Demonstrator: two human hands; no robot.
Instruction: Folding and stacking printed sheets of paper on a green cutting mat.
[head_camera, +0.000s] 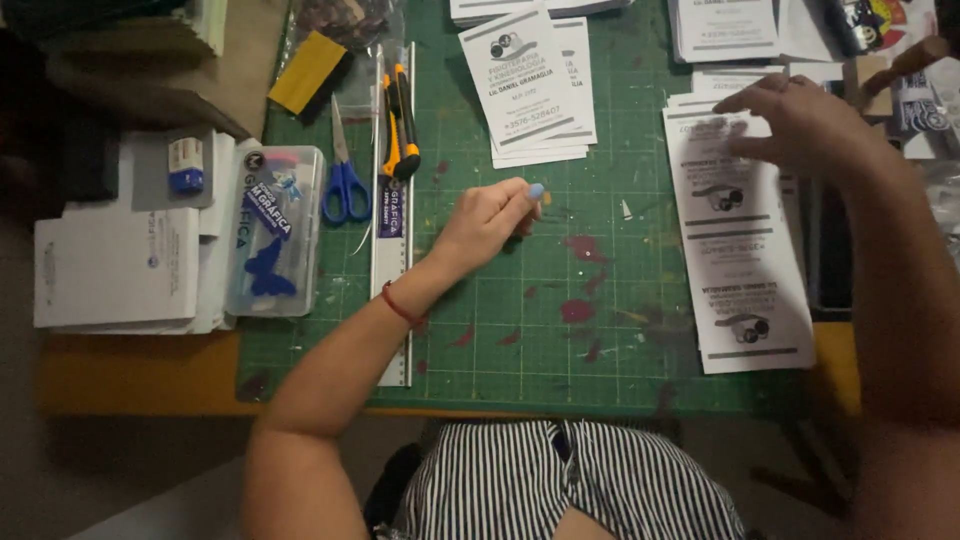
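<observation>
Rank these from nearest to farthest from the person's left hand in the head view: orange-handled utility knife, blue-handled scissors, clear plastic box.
1. Orange-handled utility knife, above and just left of the left hand.
2. Blue-handled scissors, further left, past the ruler.
3. Clear plastic box, farthest left, at the mat's edge.

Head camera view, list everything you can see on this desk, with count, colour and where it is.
Cutting mat: one, green, paint-stained, centre of the desk.
Printed sheet: one long strip, white, right side of the mat.
Card stack: one pile, white, top centre.
Utility knife: one, orange and black, lying on the ruler.
Ruler: one, clear, left part of the mat.
Scissors: one pair, blue handles, left of the ruler.
Plastic case: one, clear, at the mat's left edge.
White boxes: a stack, far left.
Left hand: closed loosely, fingertips on the mat.
Right hand: fingers spread on the sheet's top end.
</observation>
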